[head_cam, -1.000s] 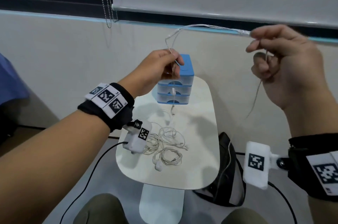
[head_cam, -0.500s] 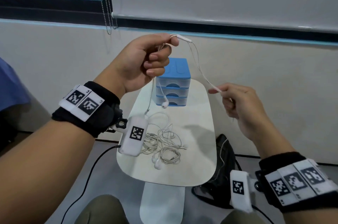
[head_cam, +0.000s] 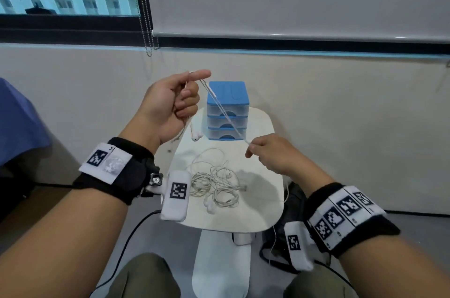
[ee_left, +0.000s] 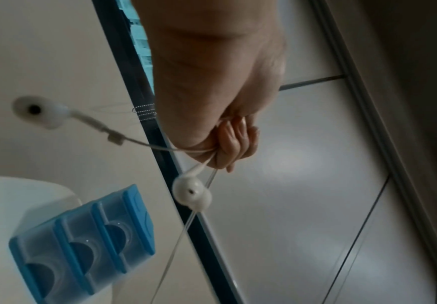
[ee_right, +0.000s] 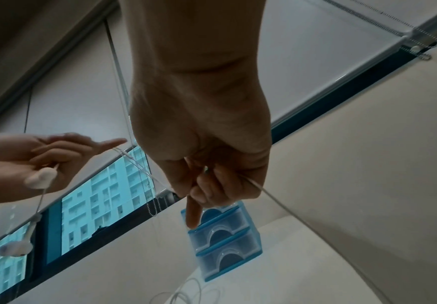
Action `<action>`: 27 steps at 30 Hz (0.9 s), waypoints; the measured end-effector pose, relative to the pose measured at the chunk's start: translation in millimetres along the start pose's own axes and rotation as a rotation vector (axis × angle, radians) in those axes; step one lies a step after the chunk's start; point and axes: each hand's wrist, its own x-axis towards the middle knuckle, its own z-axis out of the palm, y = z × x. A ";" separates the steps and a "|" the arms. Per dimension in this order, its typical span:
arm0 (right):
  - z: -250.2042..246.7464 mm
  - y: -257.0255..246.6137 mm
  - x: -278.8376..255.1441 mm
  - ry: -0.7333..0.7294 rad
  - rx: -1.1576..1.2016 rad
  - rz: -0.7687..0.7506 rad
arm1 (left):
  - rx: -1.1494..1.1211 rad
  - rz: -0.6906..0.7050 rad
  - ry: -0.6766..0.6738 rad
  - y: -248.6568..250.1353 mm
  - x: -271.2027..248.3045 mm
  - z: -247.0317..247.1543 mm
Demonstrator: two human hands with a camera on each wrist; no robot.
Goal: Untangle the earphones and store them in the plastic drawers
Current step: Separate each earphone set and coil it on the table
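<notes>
We hold one earphone cord (head_cam: pixel 227 117) taut above the table (head_cam: pixel 265 176): left hand (head_cam: pixel 168 107) curled round its bud end, right hand (head_cam: pixel 272 158) pinching it lower down. More earphones (head_cam: pixel 216 183) lie tangled before the drawers (head_cam: pixel 227 112).

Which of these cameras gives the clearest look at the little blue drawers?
The head view: the plastic drawers stand upright at the table's far end, all three closed fronts showing. The left wrist view shows them tilted and blurred; in the right wrist view the right hand partly covers the top drawer.
</notes>
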 end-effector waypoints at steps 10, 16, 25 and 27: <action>-10.1 -49.4 -58.6 -0.373 -0.085 -0.253 | 0.368 0.235 0.184 -46.5 -17.0 14.4; -44.8 -67.7 -75.1 -0.105 0.190 -0.375 | 0.631 0.138 -0.128 -73.2 -49.3 15.6; -27.4 -24.9 -54.3 0.178 0.436 -0.214 | 0.232 0.050 -0.272 -70.6 -91.4 38.9; -7.2 -16.5 -53.4 0.116 0.441 -0.181 | 0.163 0.067 -0.240 -65.8 -92.3 43.1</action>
